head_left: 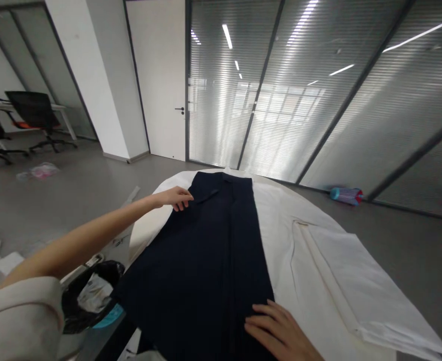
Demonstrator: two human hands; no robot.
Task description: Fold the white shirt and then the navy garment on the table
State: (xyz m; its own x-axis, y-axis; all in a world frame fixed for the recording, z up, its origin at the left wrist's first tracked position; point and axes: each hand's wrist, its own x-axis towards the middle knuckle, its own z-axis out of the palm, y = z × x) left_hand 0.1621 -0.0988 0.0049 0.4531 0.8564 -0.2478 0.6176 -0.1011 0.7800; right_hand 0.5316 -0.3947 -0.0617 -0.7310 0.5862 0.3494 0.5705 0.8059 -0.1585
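A dark navy skirt (202,255) lies spread over a table (281,210) with a white cover, its narrow waist end at the far side and its wider part towards me. My left hand (178,197) reaches across to the skirt's upper left edge, thumb and fingers pinched on the cloth there. From that pinch a short dark strip or fold runs to the right. Near the front, my right hand (277,328) lies flat with fingers apart, its fingertips on the skirt's lower right edge.
Folded white cloth or sheeting (360,286) lies on the table's right side. Below my left arm stands a bin with a black bag (78,301) and crumpled wrapping inside. A striped bundle (346,195) is on the floor by the glass wall. Office chairs (33,113) stand far left.
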